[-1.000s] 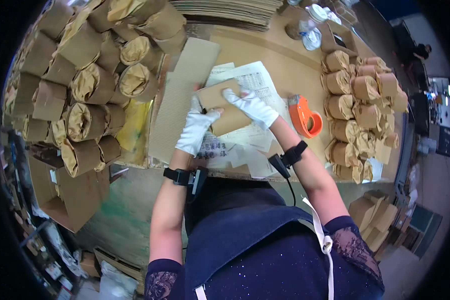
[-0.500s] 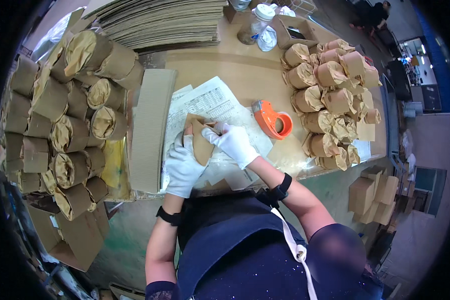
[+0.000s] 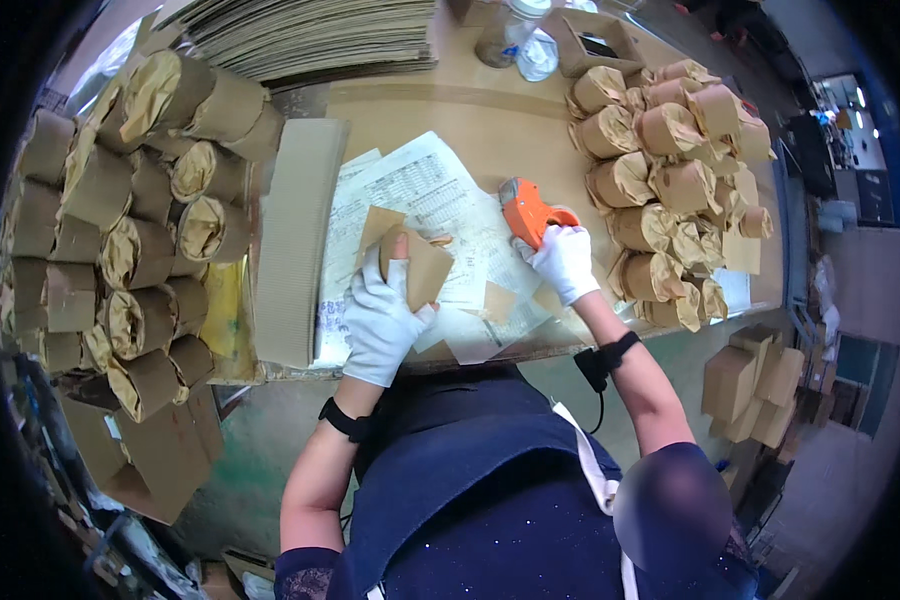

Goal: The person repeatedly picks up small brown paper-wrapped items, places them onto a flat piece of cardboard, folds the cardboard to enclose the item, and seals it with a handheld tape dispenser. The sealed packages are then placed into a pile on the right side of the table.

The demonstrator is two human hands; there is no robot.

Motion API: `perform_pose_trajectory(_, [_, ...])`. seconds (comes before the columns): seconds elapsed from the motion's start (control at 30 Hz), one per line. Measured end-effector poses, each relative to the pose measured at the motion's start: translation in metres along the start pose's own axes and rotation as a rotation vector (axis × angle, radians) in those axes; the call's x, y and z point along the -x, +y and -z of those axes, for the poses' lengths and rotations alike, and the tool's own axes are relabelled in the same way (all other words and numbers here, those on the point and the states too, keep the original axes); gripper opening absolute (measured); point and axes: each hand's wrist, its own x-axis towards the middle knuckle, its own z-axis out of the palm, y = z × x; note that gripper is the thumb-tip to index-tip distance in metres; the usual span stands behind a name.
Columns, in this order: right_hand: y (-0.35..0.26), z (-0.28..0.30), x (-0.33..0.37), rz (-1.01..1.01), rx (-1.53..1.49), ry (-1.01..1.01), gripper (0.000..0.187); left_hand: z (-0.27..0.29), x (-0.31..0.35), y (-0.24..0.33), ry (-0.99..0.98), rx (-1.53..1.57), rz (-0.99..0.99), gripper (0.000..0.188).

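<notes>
My left hand, in a white glove with bare fingertips showing, is closed around a folded piece of brown cardboard above the papers. Its flaps stick out past my thumb, and part of it lies hidden behind my fingers. To the right, my gloved right hand is closed on the near end of an orange tape dispenser, covering most of the tape roll. Printed sheets lie spread under both hands.
Paper-stuffed cardboard tubes stand in a left stack and a right group. A corrugated sheet stack lies beside the papers. At the back are flat cardboard sheets, a clear jar and an open box.
My right hand has left the cardboard piece and moved right onto the tape dispenser. My left hand keeps the cardboard, now turned with its flaps spread more open.
</notes>
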Motion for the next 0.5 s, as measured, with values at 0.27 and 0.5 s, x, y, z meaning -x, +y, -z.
perform_pose_trajectory(0.27, [-0.067,0.134,0.021,-0.223,-1.424,-0.762,0.061,0.005,-0.007,-0.046,-0.055,0.3,0.018,0.115])
perform_pose_trajectory(0.5, [-0.11,0.086,0.024,-0.374,-1.471,-0.892,0.073,0.012,-0.012,-0.092,-0.046,0.219,0.03,0.105])
